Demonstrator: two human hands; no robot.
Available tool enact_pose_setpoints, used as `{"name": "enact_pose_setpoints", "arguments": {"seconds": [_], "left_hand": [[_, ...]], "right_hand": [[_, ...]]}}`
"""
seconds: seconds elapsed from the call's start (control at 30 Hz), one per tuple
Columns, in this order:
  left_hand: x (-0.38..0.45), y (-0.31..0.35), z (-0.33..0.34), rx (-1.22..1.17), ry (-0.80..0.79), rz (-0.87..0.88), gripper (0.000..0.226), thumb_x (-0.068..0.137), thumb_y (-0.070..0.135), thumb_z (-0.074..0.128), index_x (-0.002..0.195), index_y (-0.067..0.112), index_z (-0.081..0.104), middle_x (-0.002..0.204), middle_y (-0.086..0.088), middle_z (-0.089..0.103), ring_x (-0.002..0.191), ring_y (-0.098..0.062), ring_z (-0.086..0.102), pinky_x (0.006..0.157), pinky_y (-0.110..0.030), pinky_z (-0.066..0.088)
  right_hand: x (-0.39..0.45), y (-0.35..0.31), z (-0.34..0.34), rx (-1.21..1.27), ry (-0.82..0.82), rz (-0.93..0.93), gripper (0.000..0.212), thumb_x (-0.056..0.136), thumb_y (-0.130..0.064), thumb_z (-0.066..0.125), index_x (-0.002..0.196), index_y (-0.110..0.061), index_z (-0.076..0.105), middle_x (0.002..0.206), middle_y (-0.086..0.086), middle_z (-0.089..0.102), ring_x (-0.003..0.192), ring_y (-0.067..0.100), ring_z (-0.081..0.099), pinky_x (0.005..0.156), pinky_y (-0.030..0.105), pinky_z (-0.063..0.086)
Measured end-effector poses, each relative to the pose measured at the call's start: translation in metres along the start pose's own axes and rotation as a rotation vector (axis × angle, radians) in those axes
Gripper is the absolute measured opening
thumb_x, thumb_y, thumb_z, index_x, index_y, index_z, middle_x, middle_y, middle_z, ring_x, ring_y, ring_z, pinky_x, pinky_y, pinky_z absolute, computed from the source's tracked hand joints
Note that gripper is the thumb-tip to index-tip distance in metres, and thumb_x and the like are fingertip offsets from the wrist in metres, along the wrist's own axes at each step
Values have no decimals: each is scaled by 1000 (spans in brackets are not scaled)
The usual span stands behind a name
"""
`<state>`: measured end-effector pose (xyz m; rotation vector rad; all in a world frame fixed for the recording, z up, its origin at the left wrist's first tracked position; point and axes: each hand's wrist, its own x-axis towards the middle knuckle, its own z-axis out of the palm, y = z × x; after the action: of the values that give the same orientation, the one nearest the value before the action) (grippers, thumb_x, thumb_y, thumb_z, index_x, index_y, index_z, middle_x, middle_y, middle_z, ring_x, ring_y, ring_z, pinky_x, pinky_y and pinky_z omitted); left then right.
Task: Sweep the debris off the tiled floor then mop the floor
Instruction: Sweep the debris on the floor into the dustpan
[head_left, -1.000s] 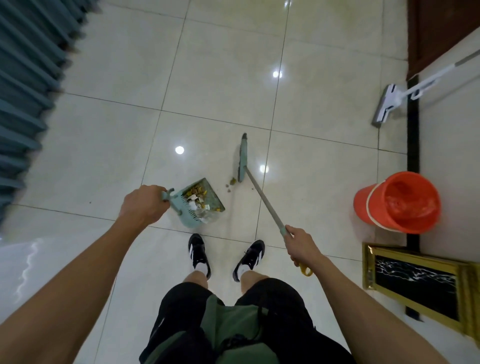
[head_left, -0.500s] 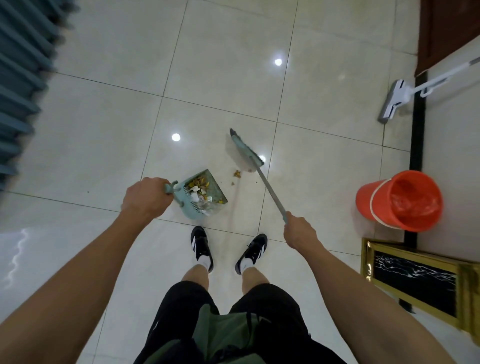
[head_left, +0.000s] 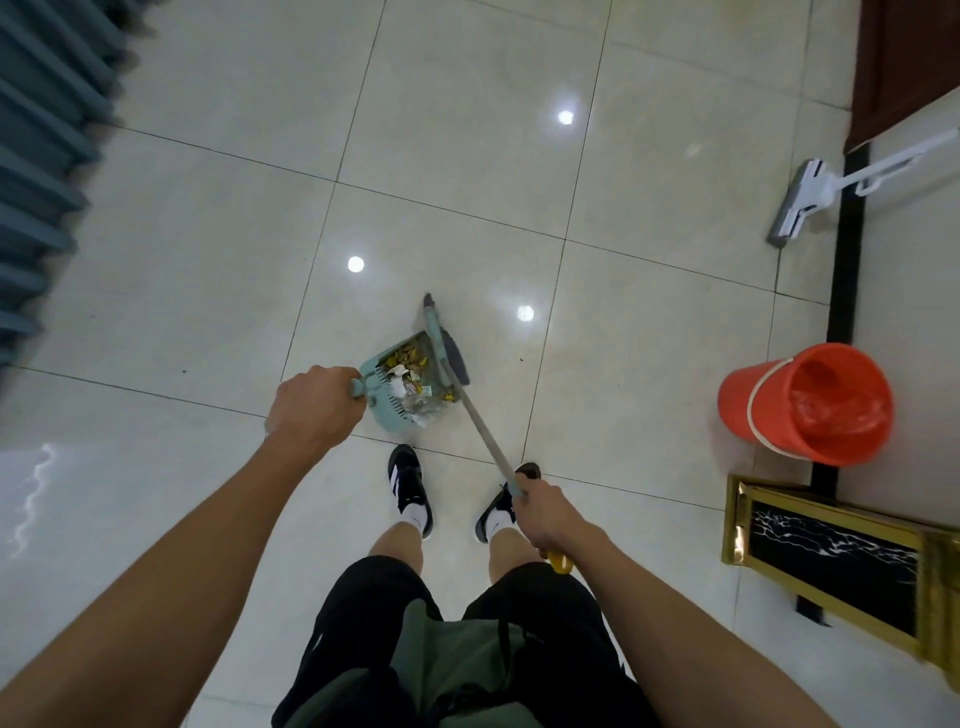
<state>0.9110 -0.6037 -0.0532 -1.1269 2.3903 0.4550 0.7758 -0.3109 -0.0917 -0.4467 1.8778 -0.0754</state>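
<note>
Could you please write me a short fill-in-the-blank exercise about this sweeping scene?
1. The left hand holds the handle of the teal ____, which is full of debris.
2. The right hand holds the ____, whose head sits at the pan's mouth.
3. The bucket near the wall is ____ in colour.
4. The white mop is held by ____ hand.

Missing words: dustpan; broom; orange; neither

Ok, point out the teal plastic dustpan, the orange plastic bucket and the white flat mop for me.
teal plastic dustpan (head_left: 387, 413): head view, on its ribbed back wall.
orange plastic bucket (head_left: 748, 400): head view, on its outer side wall.
white flat mop (head_left: 795, 208): head view, on its flat head.
</note>
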Motion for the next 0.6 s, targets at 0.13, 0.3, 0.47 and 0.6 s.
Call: {"name": "enact_pose_setpoints", "arguments": {"seconds": [0.13, 0.3, 0.47, 0.6], "left_hand": [[-5, 1, 2, 9, -12, 16, 21, 98, 37, 54, 107, 28, 71, 72, 4, 59, 64, -21, 59, 58, -29, 43], [-7, -11, -3, -28, 29, -12, 18, 95, 31, 55, 95, 27, 73, 66, 4, 59, 61, -21, 58, 58, -30, 41], [-10, -16, -5, -65, 50, -26, 16, 95, 30, 57, 92, 27, 72, 65, 5, 59, 60, -20, 58, 61, -32, 47], [-12, -16, -4, -77, 63, -32, 15, 95, 30, 58, 92, 27, 72, 66, 4, 59, 60, -19, 58, 59, -32, 49]], "right_hand": [[-12, -9, 3, 115, -36, -35, 30, 105, -18, 33, 129, -14, 51, 90, 7, 58, 61, 15, 51, 51, 24, 44], [-29, -16, 6, 227, -55, -30, 36, 105, -19, 32, 137, -13, 47, 70, 3, 58, 47, 17, 46, 40, 24, 42], [-40, -9, -7, 220, 3, -27, 35, 106, -27, 37, 134, -15, 54, 72, -4, 51, 55, 11, 46, 50, 24, 40], [-50, -2, -19, 242, 41, -4, 38, 106, -37, 37, 131, -15, 56, 70, -5, 47, 52, 9, 43, 47, 21, 38]]}}
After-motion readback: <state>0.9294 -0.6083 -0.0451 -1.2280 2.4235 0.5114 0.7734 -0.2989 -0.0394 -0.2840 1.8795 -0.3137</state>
